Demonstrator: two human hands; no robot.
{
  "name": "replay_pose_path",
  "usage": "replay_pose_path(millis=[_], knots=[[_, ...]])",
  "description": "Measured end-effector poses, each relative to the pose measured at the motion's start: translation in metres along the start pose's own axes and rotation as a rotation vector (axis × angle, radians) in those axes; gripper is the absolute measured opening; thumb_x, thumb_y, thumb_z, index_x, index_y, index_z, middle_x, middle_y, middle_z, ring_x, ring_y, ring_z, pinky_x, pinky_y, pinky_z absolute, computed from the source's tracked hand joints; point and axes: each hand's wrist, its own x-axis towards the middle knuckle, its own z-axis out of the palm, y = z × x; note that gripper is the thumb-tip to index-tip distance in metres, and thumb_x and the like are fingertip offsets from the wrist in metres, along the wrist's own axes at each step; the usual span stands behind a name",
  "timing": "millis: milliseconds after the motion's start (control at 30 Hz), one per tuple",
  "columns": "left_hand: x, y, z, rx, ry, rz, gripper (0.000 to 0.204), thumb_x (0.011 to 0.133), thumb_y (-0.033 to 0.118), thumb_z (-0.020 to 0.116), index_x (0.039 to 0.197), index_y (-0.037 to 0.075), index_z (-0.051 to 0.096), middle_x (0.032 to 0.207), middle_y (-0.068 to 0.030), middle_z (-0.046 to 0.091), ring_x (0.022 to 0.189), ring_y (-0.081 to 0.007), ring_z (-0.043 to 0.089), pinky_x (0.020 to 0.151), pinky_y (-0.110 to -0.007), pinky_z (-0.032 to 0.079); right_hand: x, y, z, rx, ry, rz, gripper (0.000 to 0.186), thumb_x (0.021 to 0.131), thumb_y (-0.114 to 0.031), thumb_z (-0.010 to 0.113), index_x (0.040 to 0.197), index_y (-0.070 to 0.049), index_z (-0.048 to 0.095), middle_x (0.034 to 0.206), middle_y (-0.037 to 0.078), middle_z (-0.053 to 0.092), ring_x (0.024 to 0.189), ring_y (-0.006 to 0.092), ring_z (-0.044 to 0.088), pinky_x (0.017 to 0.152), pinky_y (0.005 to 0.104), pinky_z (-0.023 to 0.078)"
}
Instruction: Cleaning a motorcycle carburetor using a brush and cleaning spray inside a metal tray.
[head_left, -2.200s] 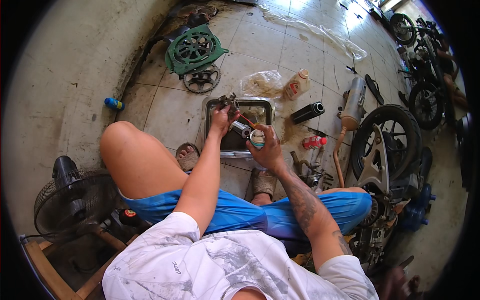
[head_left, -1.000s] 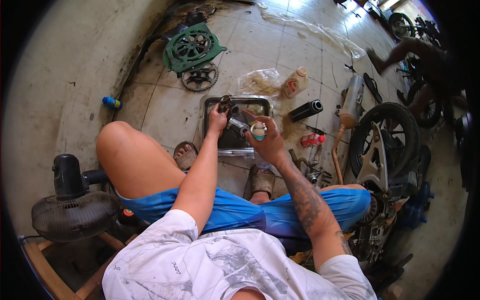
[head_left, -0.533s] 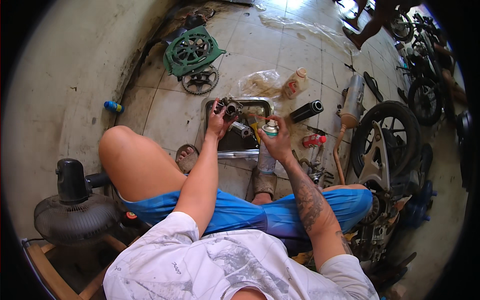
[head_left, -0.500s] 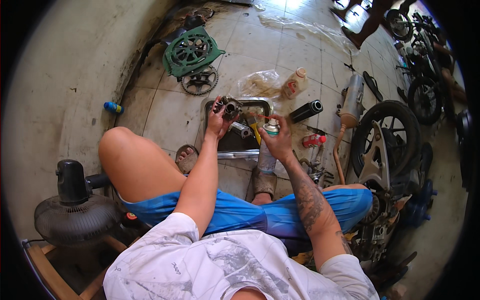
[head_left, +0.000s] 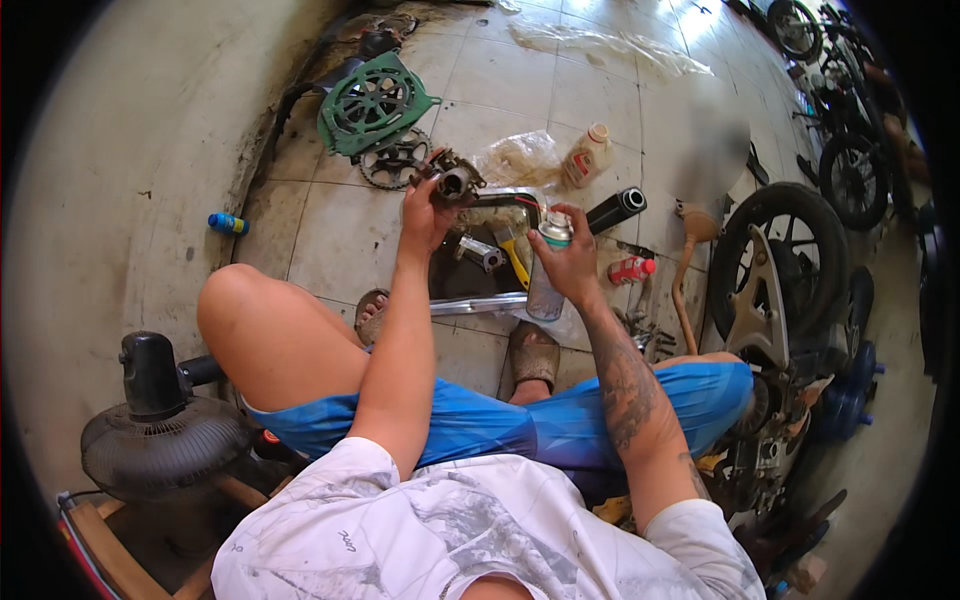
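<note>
A dirty metal carburetor [head_left: 456,184] is in my left hand [head_left: 424,222], held over the far left of a metal tray [head_left: 470,305]. My right hand [head_left: 570,258] is wrapped round a spray can [head_left: 545,288], its index finger up at the nozzle. A thin red straw runs from the nozzle toward the left, apart from the carburetor. Below the hands, the tray holds dark liquid, a silvery metal part [head_left: 481,253] and a brush with a yellow handle [head_left: 517,262].
Beyond the tray are a plastic bag [head_left: 520,160], a cream bottle [head_left: 587,156] and a black bottle [head_left: 616,210]. A red bottle [head_left: 631,269] and a wheel [head_left: 780,265] lie right. Far left are a green cover [head_left: 375,105] and a sprocket [head_left: 392,160]; a fan [head_left: 165,440] stands near left.
My left hand has lifted the carburetor up and away, slightly left. The spray can has shifted a little right, its straw now farther from the carburetor. A walking person's legs have left the far right.
</note>
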Motion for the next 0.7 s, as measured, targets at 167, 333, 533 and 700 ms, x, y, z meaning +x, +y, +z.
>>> replay_pose_path(millis=[167, 333, 533, 700], knots=[[-0.002, 0.007, 0.023, 1.235, -0.191, 0.604, 0.052, 0.079, -0.001, 0.055, 0.13, 0.011, 0.058, 0.104, -0.0095, 0.068, 0.1, -0.0283, 0.061, 0.092, -0.038, 0.044, 0.009, 0.005, -0.003, -0.134, 0.094, -0.041, 0.045, 0.078, -0.022, 0.077, 0.114, -0.007, 0.053, 0.104, 0.019, 0.063, 0.098, 0.0393, 0.062, 0.083, 0.0428, 0.049], [-0.007, 0.008, 0.035, 1.604, -0.177, 0.642, 0.05, 0.076, -0.003, 0.058, 0.123, 0.011, 0.063, 0.11, -0.011, 0.066, 0.105, -0.0264, 0.061, 0.09, -0.037, 0.047, 0.013, 0.028, -0.004, -0.204, 0.134, 0.032, 0.058, 0.078, -0.027, 0.076, 0.125, -0.01, 0.046, 0.114, 0.023, 0.06, 0.104, 0.0403, 0.061, 0.086, 0.0457, 0.05], [-0.013, -0.006, 0.021, 0.82, 0.074, 0.282, 0.054, 0.087, -0.012, 0.046, 0.136, 0.011, 0.048, 0.122, -0.0091, 0.06, 0.11, -0.0225, 0.061, 0.094, -0.043, 0.052, 0.012, 0.035, -0.001, -0.11, 0.07, 0.16, 0.063, 0.076, -0.028, 0.078, 0.126, -0.008, 0.047, 0.11, 0.022, 0.064, 0.1, 0.0365, 0.065, 0.085, 0.0429, 0.052], [-0.013, -0.011, 0.011, 0.031, 0.009, 0.086, 0.054, 0.09, -0.007, 0.039, 0.141, 0.013, 0.041, 0.127, -0.0123, 0.058, 0.112, -0.0316, 0.061, 0.093, -0.059, 0.052, 0.025, 0.023, 0.002, 0.138, 0.175, 0.15, 0.063, 0.075, -0.025, 0.082, 0.124, -0.003, 0.049, 0.105, 0.015, 0.066, 0.093, 0.0208, 0.066, 0.08, 0.0329, 0.053]])
